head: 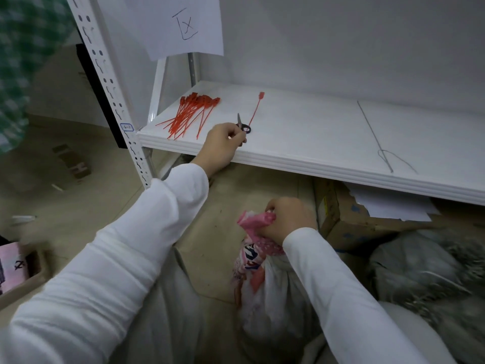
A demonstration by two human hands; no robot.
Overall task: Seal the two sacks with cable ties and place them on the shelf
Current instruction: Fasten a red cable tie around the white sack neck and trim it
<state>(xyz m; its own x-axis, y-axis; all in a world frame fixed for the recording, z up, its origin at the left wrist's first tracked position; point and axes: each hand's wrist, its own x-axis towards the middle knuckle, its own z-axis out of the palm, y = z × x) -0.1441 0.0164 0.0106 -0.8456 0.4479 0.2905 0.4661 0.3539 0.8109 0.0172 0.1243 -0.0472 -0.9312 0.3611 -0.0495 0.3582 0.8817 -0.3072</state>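
Below, right hand bunches crinkly sack neck; left hand pinches slim scissors.

1. Soft, dim, even indoor light; the white metal shelf board is the brightest surface.
2. Shadow darkens the floor beneath its front edge.
3. Wide-angle distortion bows the white perforated upright at left.
4. The grey furry bundle lower right is motion-blurred; the green checked cloth upper left is unfocused.
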